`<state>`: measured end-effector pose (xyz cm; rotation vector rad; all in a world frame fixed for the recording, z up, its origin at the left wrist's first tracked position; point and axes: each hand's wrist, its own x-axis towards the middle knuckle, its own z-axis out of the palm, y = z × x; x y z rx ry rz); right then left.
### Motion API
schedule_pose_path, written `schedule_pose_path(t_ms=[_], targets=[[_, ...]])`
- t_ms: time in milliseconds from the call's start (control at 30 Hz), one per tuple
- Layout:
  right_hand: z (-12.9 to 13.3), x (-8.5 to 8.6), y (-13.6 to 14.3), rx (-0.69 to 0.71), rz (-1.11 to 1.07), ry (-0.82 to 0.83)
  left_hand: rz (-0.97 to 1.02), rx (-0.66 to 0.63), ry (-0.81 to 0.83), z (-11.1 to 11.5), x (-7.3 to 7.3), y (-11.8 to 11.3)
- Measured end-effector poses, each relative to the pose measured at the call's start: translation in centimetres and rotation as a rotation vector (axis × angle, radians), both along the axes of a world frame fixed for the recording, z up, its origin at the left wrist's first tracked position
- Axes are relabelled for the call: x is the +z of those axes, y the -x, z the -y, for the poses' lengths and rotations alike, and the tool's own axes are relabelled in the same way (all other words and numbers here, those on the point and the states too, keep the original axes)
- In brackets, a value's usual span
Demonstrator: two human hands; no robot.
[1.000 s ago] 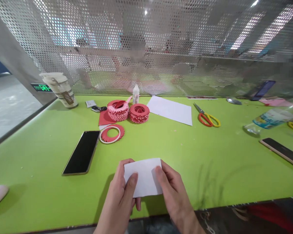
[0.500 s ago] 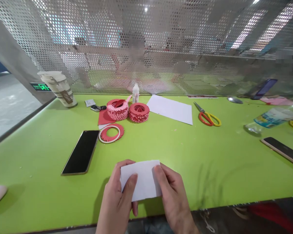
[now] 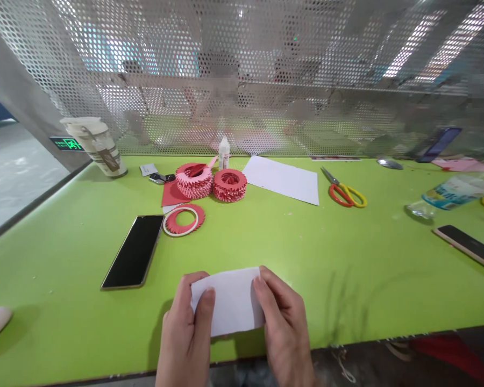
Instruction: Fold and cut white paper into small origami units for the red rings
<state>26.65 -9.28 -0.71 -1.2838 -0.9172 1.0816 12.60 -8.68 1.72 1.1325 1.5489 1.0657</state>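
A small white rectangular piece of paper is held up above the near edge of the green table. My left hand grips its left side, thumb on the front and fingers behind. At its right side my right hand pinches it the same way, thumb near the upper right corner. The paper tilts slightly and its back is hidden. Beyond my hands lie a red zigzag-edged paper ring with a white ring, and two rings of folded red and pink paper.
A black phone lies on the left. Farther back are a paper cup, a glue bottle, a white sheet and red-and-yellow scissors. A plastic bottle and another phone lie right. A perforated screen stands behind.
Both hands have shifted slightly left with the white paper, my left hand more than the right. My left thumb sits nearer the paper's left edge. Things on the table have stayed put.
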Motion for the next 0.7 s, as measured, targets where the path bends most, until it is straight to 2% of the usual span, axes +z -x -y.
schedule_pose_path(t_ms=[67, 100, 233, 300, 400, 533, 600, 700], targets=[[0.1, 0.5, -0.5, 0.016, 0.111, -0.067, -0.022, -0.101, -0.029, -0.4, 0.8, 1.2], [0.1, 1.0, -0.8, 0.07, 0.175, -0.097, -0.031, -0.183, -0.041, -0.8, 1.4, 1.8], [-0.1, 3.2, -1.7, 0.423, 0.433, -0.197, -0.242, -0.605, -0.176, -2.9, 4.3, 3.9], [-0.3, 4.1, -1.9, 0.512, 0.497, -0.232, -0.361, -0.703, -0.2, -3.8, 5.3, 4.2], [-0.6, 4.9, -1.7, 0.583, 0.501, -0.247, -0.447, -0.774, -0.21, -4.5, 5.8, 4.1], [-1.0, 5.4, -1.4, 0.622, 0.444, -0.273, -0.451, -0.851, -0.269, -4.7, 5.3, 4.1], [-1.3, 5.4, -1.4, 0.579, 0.439, -0.303, -0.44, -0.819, -0.31, -4.8, 5.1, 4.1], [-1.5, 4.8, -1.9, 0.475, 0.476, -0.344, -0.438, -0.699, -0.344, -5.1, 5.2, 4.3]])
